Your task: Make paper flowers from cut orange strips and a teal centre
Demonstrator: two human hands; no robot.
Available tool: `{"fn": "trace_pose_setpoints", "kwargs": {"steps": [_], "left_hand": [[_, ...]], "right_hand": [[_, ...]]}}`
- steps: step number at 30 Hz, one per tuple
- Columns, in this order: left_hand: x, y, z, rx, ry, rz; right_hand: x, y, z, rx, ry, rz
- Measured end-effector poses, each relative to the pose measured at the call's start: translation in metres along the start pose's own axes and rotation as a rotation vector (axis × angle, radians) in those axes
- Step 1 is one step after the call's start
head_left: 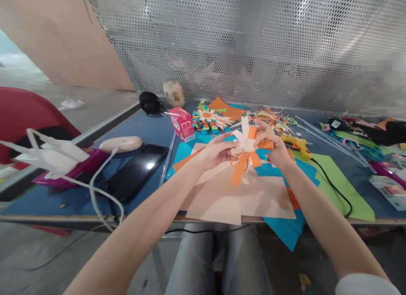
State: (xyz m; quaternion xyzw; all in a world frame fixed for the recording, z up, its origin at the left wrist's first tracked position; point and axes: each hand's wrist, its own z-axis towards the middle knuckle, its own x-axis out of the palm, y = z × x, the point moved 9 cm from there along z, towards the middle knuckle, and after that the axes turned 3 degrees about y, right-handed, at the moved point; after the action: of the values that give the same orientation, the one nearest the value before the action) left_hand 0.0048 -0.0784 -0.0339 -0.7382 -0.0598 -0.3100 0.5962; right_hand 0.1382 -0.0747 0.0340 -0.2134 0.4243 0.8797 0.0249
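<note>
Nearest: knees in grey jeans (pixel 218 257), under the front edge of the blue worktable (pixel 63 210). Peach paper sheets (pixel 222 197) and a bright blue paper sheet (pixel 285 233) overhang that edge.

Both forearms reach in over the sheets. Left hand (pixel 214 153) and right hand (pixel 275 149) are closed on opposite sides of the orange-and-cream paper strip flower (pixel 246 155), held just above the peach sheets, mid-table. The fingers cover part of the flower's centre, so how the strips are joined is not visible.

Left of the hands is bare blue tabletop, then a flat black phone (pixel 136 172) and a looping white cable (pixel 95 189). Right: a lime green paper sheet (pixel 339 185) crossed by a black cord (pixel 333 187) from the yellow glue gun (pixel 296 144), just beside the right hand.

Farther: a small red-and-white carton (pixel 182 123), a finished multicoloured paper flower (pixel 207 117), loose scraps. The clutter at far right is cut off by the frame and hard to sort.

A perforated metal screen (pixel 253 45) closes the table's far edge; shapes behind it are blurred.
</note>
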Motion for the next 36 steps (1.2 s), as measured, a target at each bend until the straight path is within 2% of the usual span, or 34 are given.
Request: {"fn": "trace_pose_setpoints", "kwargs": {"steps": [5, 11, 21, 26, 36], "left_hand": [[0.0079, -0.0002, -0.0019, 0.021, 0.073, 0.117], [0.0027, -0.0013, -0.0005, 0.054, 0.008, 0.118], [0.0064, 0.0043, 0.0026, 0.057, 0.137, 0.142], [0.0089, 0.0063, 0.0023, 0.050, 0.161, 0.136], [0.0065, 0.0065, 0.0003, 0.034, 0.101, 0.157]], "right_hand": [[0.0032, 0.0032, 0.0005, 0.000, 0.024, -0.014], [0.0067, -0.0002, -0.0008, -0.013, 0.060, -0.058], [0.0071, 0.0022, -0.0007, -0.062, 0.057, -0.081], [0.0087, 0.0036, -0.0023, -0.025, 0.060, -0.092], [0.0087, 0.0046, -0.0024, -0.030, 0.063, -0.115]]}}
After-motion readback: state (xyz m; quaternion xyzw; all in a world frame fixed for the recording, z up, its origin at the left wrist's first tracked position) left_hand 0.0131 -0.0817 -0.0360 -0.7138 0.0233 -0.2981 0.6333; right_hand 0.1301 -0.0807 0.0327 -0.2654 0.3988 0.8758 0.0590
